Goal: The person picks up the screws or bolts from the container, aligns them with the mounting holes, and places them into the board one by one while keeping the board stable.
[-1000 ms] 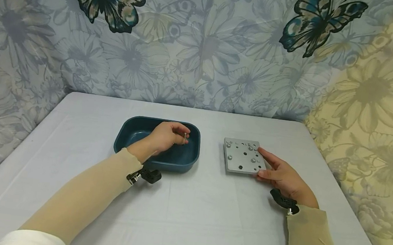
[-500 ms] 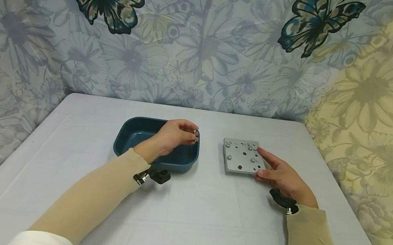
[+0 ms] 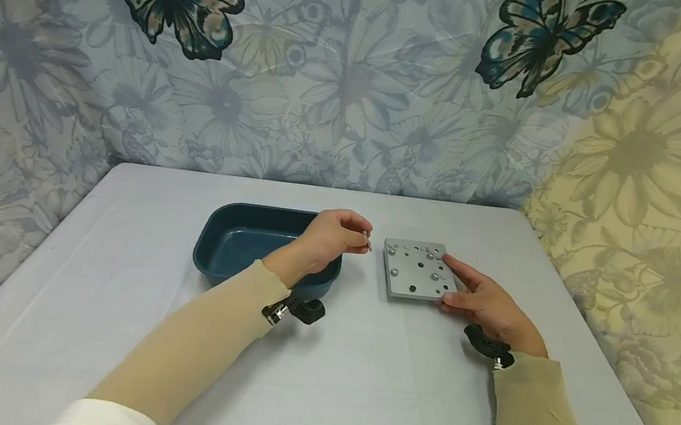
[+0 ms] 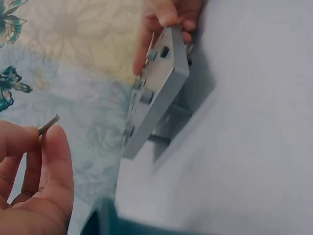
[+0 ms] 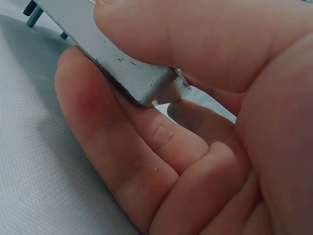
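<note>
My left hand (image 3: 330, 239) pinches a small silver screw (image 4: 49, 124) between thumb and fingertips, just past the right rim of a dark teal tray (image 3: 226, 273). In the left wrist view its shank points up and its other end is hidden by the fingers. My right hand (image 3: 490, 310) holds a grey metal block (image 3: 412, 270) by its right edge, thumb on the top face and fingers below. Several screws with round heads stand in the block among dark holes. Threaded screw ends (image 5: 34, 15) stick out beneath it in the right wrist view.
A white cloth covers the table (image 3: 320, 392). Behind it hangs a fabric backdrop (image 3: 353, 102) with flowers and butterflies. Both wrists wear black camera mounts (image 3: 304, 310). A narrow gap of cloth separates tray and block.
My left hand has moved right with the screw, from above the tray to beyond its right rim, closer to the block. My right hand keeps its hold on the block.
</note>
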`<action>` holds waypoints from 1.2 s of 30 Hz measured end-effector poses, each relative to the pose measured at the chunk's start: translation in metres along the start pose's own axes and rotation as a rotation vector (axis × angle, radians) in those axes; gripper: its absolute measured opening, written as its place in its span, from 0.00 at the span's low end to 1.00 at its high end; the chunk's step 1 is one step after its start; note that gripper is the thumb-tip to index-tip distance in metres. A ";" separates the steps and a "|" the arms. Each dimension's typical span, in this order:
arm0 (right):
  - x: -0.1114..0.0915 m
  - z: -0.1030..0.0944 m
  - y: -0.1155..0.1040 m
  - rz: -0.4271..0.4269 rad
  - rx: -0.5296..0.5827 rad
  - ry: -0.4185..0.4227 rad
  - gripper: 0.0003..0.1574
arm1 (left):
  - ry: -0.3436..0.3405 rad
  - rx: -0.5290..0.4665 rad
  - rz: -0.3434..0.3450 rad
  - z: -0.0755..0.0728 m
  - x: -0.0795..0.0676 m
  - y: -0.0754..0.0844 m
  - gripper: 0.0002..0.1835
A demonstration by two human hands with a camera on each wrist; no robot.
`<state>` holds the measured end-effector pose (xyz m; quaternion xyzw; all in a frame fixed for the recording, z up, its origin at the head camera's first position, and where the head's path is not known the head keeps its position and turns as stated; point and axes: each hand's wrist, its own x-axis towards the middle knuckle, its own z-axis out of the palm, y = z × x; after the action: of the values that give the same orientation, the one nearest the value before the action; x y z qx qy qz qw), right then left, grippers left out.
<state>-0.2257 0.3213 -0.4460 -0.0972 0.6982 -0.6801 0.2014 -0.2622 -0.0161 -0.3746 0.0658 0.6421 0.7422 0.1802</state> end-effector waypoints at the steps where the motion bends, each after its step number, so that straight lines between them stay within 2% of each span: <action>1: 0.000 0.000 0.000 0.000 0.002 0.001 0.58 | -0.005 0.007 -0.003 0.004 0.001 -0.001 0.10; 7: 0.000 0.000 -0.002 0.008 -0.015 0.013 0.58 | -0.019 0.058 -0.001 0.024 0.011 -0.006 0.09; 9: 0.001 0.001 -0.002 0.011 -0.020 0.018 0.57 | -0.017 0.103 0.011 0.028 0.015 -0.008 0.09; 16: 0.002 0.001 -0.002 0.015 -0.004 0.009 0.57 | 0.035 0.486 0.117 0.042 0.032 -0.016 0.09; 20: 0.001 0.002 -0.003 0.022 0.007 0.010 0.57 | 0.054 0.598 0.158 0.050 0.041 -0.023 0.10; 30: 0.000 0.002 -0.005 0.039 0.001 0.023 0.56 | 0.094 0.742 0.205 0.061 0.051 -0.030 0.09; 36: 0.000 0.002 -0.005 0.045 0.001 0.033 0.57 | 0.087 0.781 0.220 0.064 0.055 -0.032 0.08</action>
<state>-0.2254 0.3192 -0.4412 -0.0701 0.7030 -0.6774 0.2052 -0.2859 0.0660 -0.4024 0.1662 0.8718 0.4595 0.0337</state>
